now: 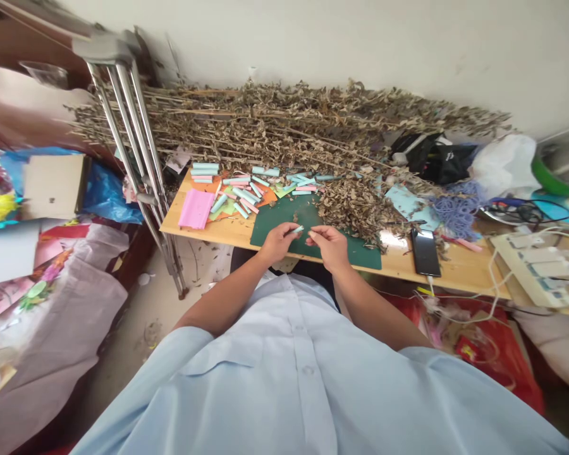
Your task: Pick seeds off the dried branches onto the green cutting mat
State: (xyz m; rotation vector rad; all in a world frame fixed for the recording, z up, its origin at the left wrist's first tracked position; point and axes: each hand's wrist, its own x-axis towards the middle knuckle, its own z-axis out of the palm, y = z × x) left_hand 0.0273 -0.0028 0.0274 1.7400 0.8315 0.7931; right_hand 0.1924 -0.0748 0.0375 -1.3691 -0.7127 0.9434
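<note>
My left hand [279,242] is closed around a small light blue paper tube [298,229], whose end points up and to the right. Just to its right, my right hand [330,245] has thumb and fingers pinched together; whatever is between them is too small to make out. Both hands are above the front edge of a dark green mat [284,217]. A heap of crumbled dried leaves [353,205] covers the mat's right part. Blue and pink paper rolls [241,193] lie loose at the left, beside a stack of pink paper [196,208].
Long dried leafy stalks [265,123] stretch along the wall behind. Metal crutches [133,126] lean at the table's left end. On the right are a phone [425,253] on a cable, a power strip [533,272], purple yarn [458,205] and a white plastic bag [505,164].
</note>
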